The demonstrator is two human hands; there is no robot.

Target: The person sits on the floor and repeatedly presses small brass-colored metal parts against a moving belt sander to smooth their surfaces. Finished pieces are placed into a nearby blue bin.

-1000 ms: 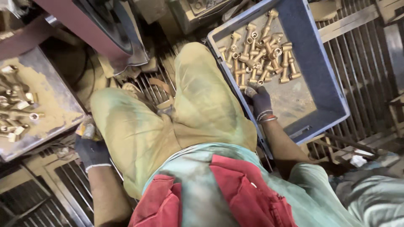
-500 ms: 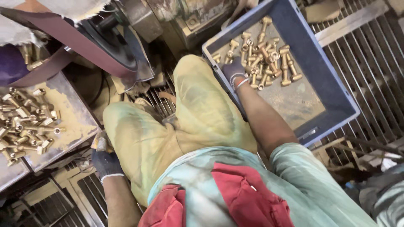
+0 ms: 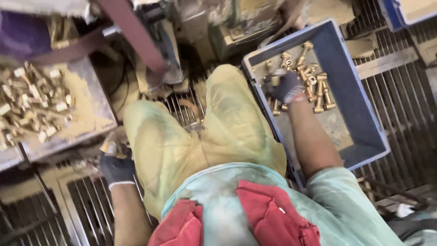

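- Right hand point(image 3: 286, 86): your gloved grip is clamped on a brass fitting point(image 3: 274, 81) in the blue crate point(image 3: 359, 114), at 1 o'clock.
- Left hand point(image 3: 116, 166): at 8 o'clock, its grip is closed on a small brass piece point(image 3: 109, 148).

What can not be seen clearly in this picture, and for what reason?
- Head view: whether the right hand grips a brass fitting in the blue crate; the glove's back covers the fingers.
- Head view: what the left hand holds; only a small blurred yellowish bit shows above the glove.
- Head view: the left tray of brass parts is cut by the frame's left edge.
- The parts' fine shapes are lost to motion blur.
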